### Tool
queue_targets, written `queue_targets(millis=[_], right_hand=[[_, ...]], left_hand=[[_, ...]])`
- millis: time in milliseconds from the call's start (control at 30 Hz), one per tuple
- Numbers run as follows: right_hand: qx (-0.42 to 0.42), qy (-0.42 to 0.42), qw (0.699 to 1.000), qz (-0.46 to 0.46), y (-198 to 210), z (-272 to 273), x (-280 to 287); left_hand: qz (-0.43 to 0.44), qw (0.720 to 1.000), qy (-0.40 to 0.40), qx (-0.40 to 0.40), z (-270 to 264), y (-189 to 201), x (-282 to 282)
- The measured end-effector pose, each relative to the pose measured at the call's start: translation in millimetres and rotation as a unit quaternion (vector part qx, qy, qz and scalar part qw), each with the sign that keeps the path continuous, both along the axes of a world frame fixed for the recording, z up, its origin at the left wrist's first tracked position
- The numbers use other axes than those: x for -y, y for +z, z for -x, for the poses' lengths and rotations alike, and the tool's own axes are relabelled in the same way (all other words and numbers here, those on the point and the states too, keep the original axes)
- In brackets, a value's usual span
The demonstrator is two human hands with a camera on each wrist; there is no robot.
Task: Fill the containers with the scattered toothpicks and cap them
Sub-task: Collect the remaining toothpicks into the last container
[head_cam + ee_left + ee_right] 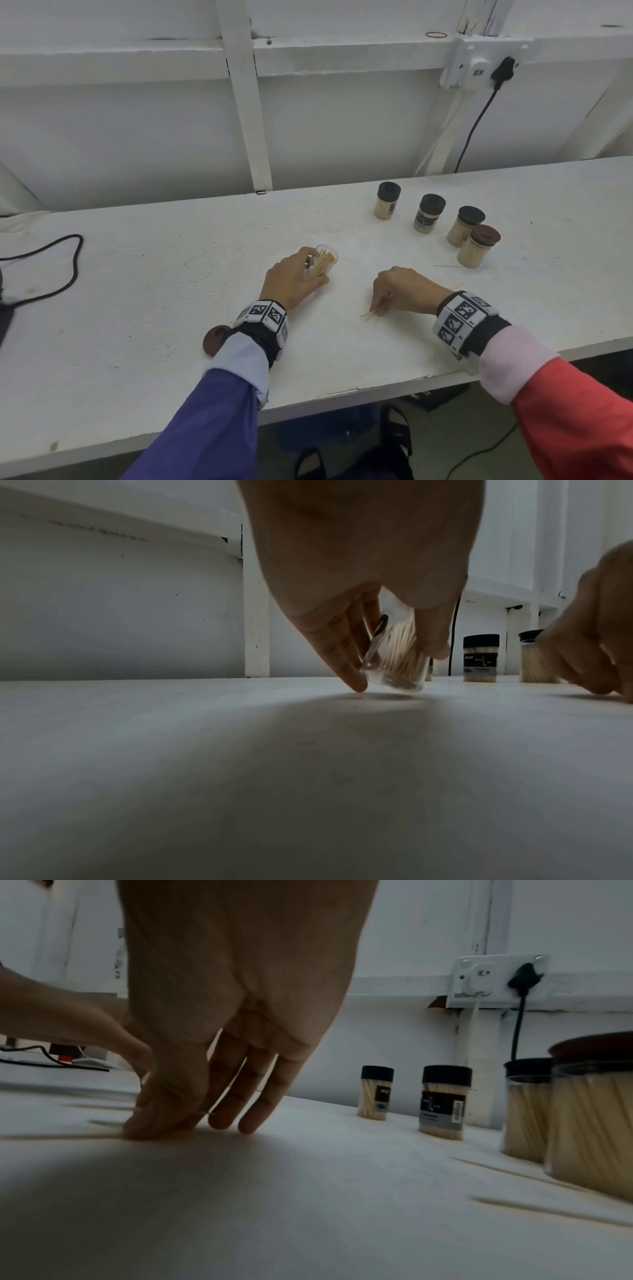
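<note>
Item: open container, tilted, gripped by left hand, lying at ten o'clock from right hand. Right hand, nearer, fingers curled, pinches loose toothpicks on the surface; their long axes run roughly two to eight o'clock. Cap lies behind left wrist.

We cannot see the right hand's fingertips from the head view; they curl under, hiding how they meet the toothpicks. The left wrist covers part of the brown lid near the desk's front edge. In the right wrist view, the nearest jars are blurred and cut off.
</note>
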State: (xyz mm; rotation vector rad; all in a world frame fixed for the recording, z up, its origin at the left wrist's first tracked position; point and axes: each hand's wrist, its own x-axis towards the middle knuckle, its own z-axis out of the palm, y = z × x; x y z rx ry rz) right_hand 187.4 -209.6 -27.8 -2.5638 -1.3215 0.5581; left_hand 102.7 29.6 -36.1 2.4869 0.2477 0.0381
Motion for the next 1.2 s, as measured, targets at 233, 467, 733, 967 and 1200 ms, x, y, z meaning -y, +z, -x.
queue_targets(millis=[233,467,733,967,1200], right_hand=[[0.063,0.037,0.997,0.005,0,12,15],[0.072,0.017,0.997,-0.004,8,4,11],[0.048,-0.034,0.979,-0.197,66,-34,-23],[0.07,0.079,0.988,-0.111,87,-53,-32],[-0.032,-0.062,0.991,-0.115,86,-101,48]], left_hand=[[-0.001,1.0,0.001,0.003,0,-2,0],[0.011,1.0,-0.003,0.01,0,-3,0],[-0.042,0.998,-0.049,0.008,-4,-1,25],[0.028,0.999,0.009,0.035,-29,7,60],[0.066,0.994,0.072,0.038,-43,-4,90]])
